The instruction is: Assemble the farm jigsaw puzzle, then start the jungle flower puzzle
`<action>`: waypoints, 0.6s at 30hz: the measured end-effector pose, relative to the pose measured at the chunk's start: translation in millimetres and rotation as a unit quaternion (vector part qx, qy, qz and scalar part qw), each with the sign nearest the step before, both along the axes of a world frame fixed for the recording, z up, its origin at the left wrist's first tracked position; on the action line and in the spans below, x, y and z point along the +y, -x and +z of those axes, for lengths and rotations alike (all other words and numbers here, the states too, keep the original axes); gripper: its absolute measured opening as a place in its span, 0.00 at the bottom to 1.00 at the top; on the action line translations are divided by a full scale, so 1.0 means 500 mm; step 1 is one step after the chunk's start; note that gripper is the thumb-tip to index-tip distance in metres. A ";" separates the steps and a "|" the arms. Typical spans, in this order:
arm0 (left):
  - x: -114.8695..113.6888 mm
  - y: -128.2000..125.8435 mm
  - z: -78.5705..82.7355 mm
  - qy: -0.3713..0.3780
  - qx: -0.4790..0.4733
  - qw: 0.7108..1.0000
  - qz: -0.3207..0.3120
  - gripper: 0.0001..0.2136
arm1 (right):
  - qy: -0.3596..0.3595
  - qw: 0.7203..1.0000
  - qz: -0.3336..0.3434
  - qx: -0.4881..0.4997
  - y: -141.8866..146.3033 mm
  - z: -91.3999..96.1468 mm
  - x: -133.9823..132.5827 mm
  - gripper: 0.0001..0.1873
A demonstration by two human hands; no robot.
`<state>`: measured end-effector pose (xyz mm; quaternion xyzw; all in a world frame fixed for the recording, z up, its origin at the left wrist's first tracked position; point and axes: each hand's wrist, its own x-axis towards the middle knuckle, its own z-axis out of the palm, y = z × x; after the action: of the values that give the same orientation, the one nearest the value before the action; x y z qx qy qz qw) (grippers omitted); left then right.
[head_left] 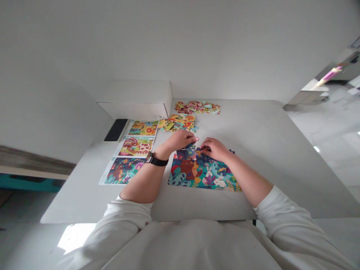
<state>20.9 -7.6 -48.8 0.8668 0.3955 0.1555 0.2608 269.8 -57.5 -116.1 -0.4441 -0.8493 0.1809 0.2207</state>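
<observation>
Pale grey wall (210, 45) behind, plain and broad. White table (281, 157) against it, wide enough to keep everything spread flat and easy to see. White cardboard box (135, 108) at the far left, pushed back to the wall, probably to leave the near side for handwork. Jigsaw puzzle (208, 174) flat at the near middle, square to the body, likely for easy reach from both sides; lower part joined into brown animals, white rabbits and leaves, upper edge uneven. Printed sheet (136, 146) to its left, lowest picture much like the puzzle, apparently placed for quick glances. Red-and-cream heap (197, 107) at the table's far edge, yellow heap (180, 122) nearer; kept mostly apart, perhaps to avoid mixing. Left hand (182, 139) over the puzzle's upper left, fingers together and bent, thumb near forefinger; cannot tell pinch from light press. Right hand (215, 149) just beside, over the upper edge, fingers curled down, probably low for fine control; tips partly hidden, grip impossible to tell. Black phone (116, 130) beside the sheet, well apart from both hands. Dark watch (156, 160) strapped behind the left hand. Dark blue pieces (185, 154) beneath the left fingertips.
</observation>
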 end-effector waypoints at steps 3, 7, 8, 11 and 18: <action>-0.008 -0.023 -0.029 -0.006 0.063 0.998 -0.005 0.23 | 0.008 1.000 -0.007 0.021 0.002 0.008 -0.006 0.03; -0.017 -0.038 -0.052 -0.051 0.027 0.997 0.050 0.21 | -0.001 0.999 -0.019 0.049 0.011 0.017 -0.014 0.08; -0.018 -0.039 -0.054 -0.048 -0.001 0.998 0.052 0.21 | 0.000 0.999 -0.015 0.052 0.014 0.019 -0.016 0.09; -0.019 -0.040 -0.051 -0.032 -0.053 0.998 0.034 0.20 | -0.004 0.999 0.004 0.032 0.021 0.022 -0.017 0.11; -0.019 -0.019 -0.038 -0.053 0.075 0.995 -0.030 0.15 | 0.057 0.985 -0.091 -0.133 -0.045 0.048 -0.006 0.15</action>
<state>30.4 -17.0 -67.9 0.9001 0.3790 0.1027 0.1886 292.1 -60.4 -92.1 -0.5513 -0.8155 0.1478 0.0952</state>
